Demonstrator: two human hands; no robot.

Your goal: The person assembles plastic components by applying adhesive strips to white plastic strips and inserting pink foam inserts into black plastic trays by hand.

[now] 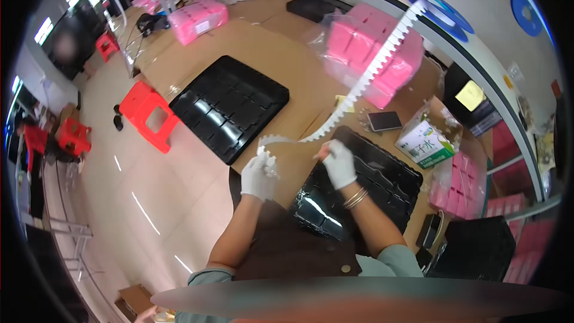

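Note:
A long white strip [365,81] with a scalloped edge runs down from a blue reel [445,15] at the upper right and sags in front of me. My left hand [258,178], in a white glove, is closed on its lower end, with a bit of clear film by the fingers. My right hand [339,166], gloved with bare fingertips showing, is closed just right of the strip. What its fingers hold, if anything, is too small to make out. Below that hand lies a black compartmented tray [382,173], shiny and partly hidden by my forearm.
Another black tray [230,104] lies farther left on the brown table [269,42]. At right are a phone [384,121], an open carton [426,143] and bagged pink blocks [382,42]. A red stool [148,113] stands beside the table's left edge. A metal shelf frame [508,90] curves along the right.

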